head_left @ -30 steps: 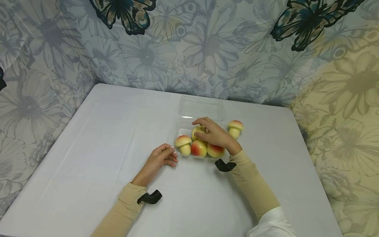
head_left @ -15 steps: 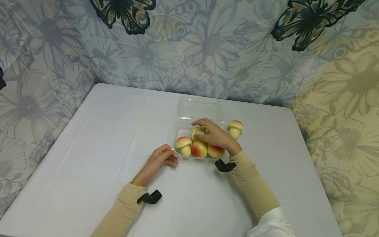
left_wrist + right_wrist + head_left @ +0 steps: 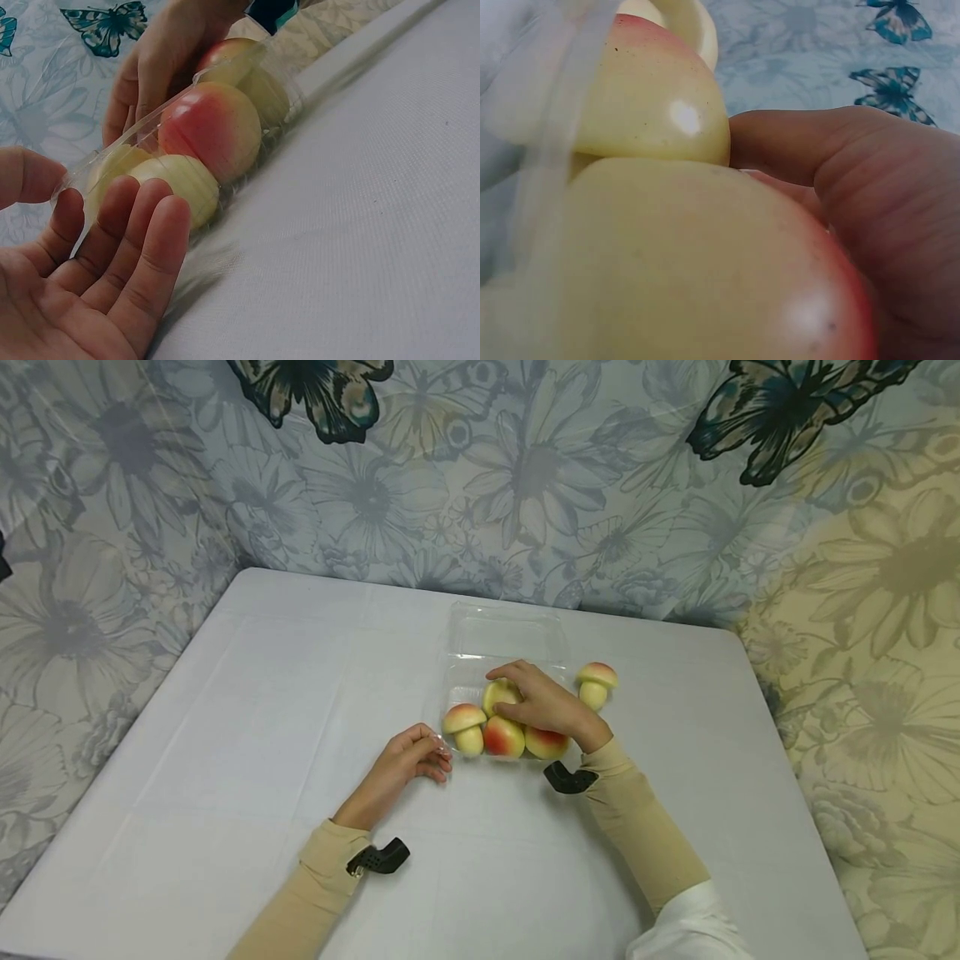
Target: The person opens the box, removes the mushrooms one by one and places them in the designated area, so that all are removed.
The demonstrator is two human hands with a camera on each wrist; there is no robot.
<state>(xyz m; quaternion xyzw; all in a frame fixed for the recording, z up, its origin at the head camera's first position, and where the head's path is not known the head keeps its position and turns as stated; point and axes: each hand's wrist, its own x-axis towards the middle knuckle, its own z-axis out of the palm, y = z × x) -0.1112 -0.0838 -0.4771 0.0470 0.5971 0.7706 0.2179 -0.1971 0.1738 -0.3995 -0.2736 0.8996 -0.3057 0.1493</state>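
The person's left hand [image 3: 408, 756] is pinching a corner of the clear container [image 3: 460, 677] between thumb and index finger, while its other fingers [image 3: 157, 232] are lying loosely curved before the container's wall. The person's right hand [image 3: 546, 700] is arching over the container, its thumb and index finger standing apart and curving around a yellow piece [image 3: 498, 693], part of which the hand is hiding. Just beyond the left fingertips, a mushroom-shaped piece [image 3: 465, 727] with a red-tinged cap is lying inside the container. Nearer than the right thumb, a rounded red-and-yellow piece [image 3: 504, 737] is sitting beside that mushroom, and a second rounded piece [image 3: 547, 743] is resting below the right palm, near the wrist. Past the right fingertips, the container's lid [image 3: 508, 633] is lying folded back. Behind the right hand's back, a loose mushroom [image 3: 596, 681] is lying on the white table [image 3: 262, 735], outside the container. Beige sleeves [image 3: 300, 893] are covering both forearms, and butterfly-and-flower patterned walls [image 3: 540, 477] are rising well beyond the fingers
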